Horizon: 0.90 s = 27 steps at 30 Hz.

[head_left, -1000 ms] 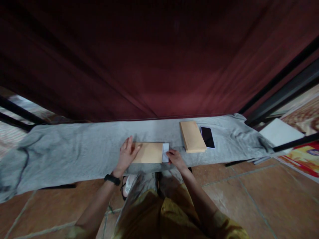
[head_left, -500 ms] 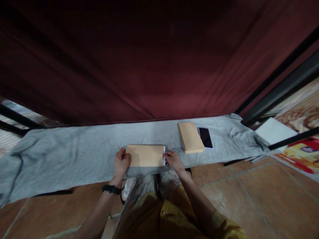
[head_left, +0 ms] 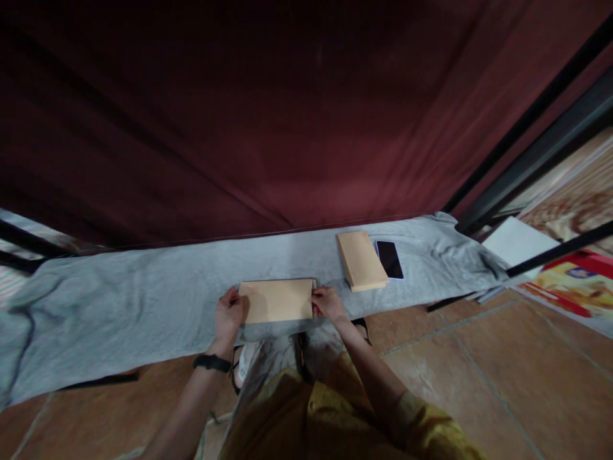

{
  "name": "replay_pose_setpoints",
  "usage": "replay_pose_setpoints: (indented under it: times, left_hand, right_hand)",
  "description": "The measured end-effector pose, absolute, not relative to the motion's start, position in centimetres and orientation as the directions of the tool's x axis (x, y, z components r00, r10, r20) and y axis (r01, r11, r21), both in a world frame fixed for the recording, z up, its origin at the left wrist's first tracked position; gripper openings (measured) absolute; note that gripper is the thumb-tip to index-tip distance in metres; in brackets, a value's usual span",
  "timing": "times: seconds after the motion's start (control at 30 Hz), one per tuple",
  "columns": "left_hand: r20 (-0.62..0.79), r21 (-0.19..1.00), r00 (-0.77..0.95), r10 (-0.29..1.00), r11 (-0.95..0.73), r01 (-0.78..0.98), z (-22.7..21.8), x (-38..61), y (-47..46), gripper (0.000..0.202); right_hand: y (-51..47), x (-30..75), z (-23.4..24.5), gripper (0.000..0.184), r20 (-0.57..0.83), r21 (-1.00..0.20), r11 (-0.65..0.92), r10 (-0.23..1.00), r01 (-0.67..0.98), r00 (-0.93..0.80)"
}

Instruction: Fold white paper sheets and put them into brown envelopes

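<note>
A tan paper envelope (head_left: 276,300) lies lengthwise across the grey cloth in front of me. My left hand (head_left: 228,311) grips its left end, the fingers closed at the edge. At the opposite end, my right hand (head_left: 327,303) has its fingers pinched together at the envelope's right edge. Only a thin dark line shows along that edge, and the fingertips hide part of it. To the right lies a stack of similar tan envelopes (head_left: 363,260), touched by neither hand. Close beside the stack is a dark-screened phone (head_left: 389,259) with a pale rim.
Grey cloth (head_left: 158,300) covers the long, narrow bench. A dark red curtain (head_left: 297,140) hangs behind it. Black metal bars (head_left: 531,134) stand at the right, near a white board (head_left: 520,241) and a red-and-yellow printed sheet (head_left: 575,281). Brown floor tiles (head_left: 474,370) lie below.
The white paper strip that stuck out of the envelope's right end has gone inside. My right hand has shifted slightly left, against that edge. The view has turned a little.
</note>
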<state>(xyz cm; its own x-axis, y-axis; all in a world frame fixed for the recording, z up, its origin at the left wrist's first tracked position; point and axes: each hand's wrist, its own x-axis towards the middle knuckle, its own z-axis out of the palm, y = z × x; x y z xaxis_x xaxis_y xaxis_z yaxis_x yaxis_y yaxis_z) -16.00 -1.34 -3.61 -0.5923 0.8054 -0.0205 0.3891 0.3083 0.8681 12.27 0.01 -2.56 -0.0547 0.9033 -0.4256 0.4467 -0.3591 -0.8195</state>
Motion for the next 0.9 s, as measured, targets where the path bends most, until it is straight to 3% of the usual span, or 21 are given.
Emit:
replay_pose_setpoints:
  times: [0.23,0.5,0.9]
  left_hand:
    - [-0.162,0.918,-0.613,0.773,0.345,0.193,-3.5,-16.2,-0.9,0.049]
    - [-0.109,0.931,-0.606,0.788,0.295,0.216,-4.1,-16.3,-0.3,0.054]
    - [-0.107,0.962,-0.577,0.81,0.231,0.145,-2.8,-15.8,0.3,0.037]
  right_hand:
    - [0.3,12.3,-2.3,0.02,-0.461,-0.83,-0.402,0.885,0.387,-0.069]
    - [0.3,12.2,-2.9,0.018,-0.489,-0.833,-0.441,0.87,0.334,-0.07]
    - [0.6,12.1,-3.3,0.015,-0.432,-0.822,-0.373,0.901,0.43,-0.042]
